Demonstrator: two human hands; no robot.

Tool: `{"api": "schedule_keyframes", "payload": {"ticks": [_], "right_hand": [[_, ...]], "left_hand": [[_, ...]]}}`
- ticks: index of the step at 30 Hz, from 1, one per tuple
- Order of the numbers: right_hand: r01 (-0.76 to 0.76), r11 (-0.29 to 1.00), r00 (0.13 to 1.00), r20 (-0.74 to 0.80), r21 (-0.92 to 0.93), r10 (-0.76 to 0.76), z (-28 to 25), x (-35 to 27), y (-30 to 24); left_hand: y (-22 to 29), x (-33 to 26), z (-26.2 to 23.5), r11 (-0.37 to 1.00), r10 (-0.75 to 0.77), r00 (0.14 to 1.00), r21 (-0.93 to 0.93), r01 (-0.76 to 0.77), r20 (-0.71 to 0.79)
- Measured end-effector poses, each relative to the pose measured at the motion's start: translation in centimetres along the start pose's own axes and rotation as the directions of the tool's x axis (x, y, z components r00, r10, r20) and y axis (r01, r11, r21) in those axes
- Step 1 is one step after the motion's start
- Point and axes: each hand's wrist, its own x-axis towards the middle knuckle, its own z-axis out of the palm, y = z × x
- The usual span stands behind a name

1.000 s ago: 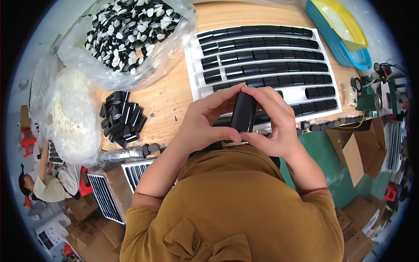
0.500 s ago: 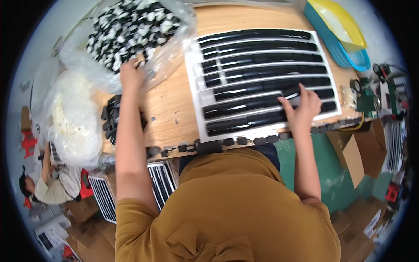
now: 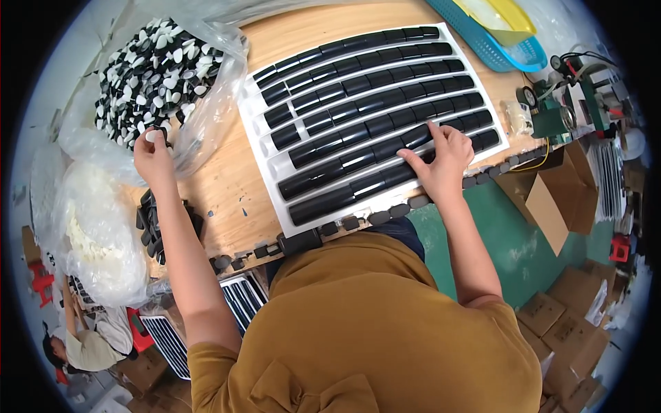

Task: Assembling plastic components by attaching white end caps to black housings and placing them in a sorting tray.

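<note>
Pinched in the fingers of my left hand (image 3: 155, 165) is a small white-and-black oval piece (image 3: 152, 136), at the near edge of a heap of similar pieces (image 3: 155, 76) in a clear plastic bag (image 3: 231, 89). A white tray (image 3: 281, 168) holds several rows of glossy black pieces, with white gaps toward its left side. My right hand (image 3: 446, 162) has thumb and index finger around one black piece (image 3: 416, 137) in a row near the tray's front. Whether that piece is fully seated I cannot tell.
Left of the tray lie dark pieces (image 3: 153, 224) and a clear bag of cream-coloured bits (image 3: 100, 230). Blue (image 3: 513, 58) and yellow (image 3: 513, 24) baskets stand back right, by a green device (image 3: 551, 120). An opened carton (image 3: 558, 193) is right. Another person (image 3: 96, 344) sits far left.
The view has turned and shifted. My left hand has drawn back from the heap with the oval piece showing. The black piece under my right hand, tilted before, now lies in line with its row.
</note>
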Motion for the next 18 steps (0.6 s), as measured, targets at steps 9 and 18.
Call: {"api": "schedule_keyframes", "payload": {"ticks": [9, 18], "right_hand": [[-0.137, 0.989, 0.969, -0.213, -0.062, 0.121, -1.5, 0.8, 3.0], [-0.295, 0.943, 0.949, -0.164, -0.157, 0.270, 0.2, 0.5, 4.0]], "left_hand": [[14.1, -10.1, 0.5, 0.599, -0.171, 0.795, -0.580, 0.553, 0.582], [16.8, -15.5, 2.9, 0.438, -0.168, 0.573, -0.460, 0.772, 0.802]]}}
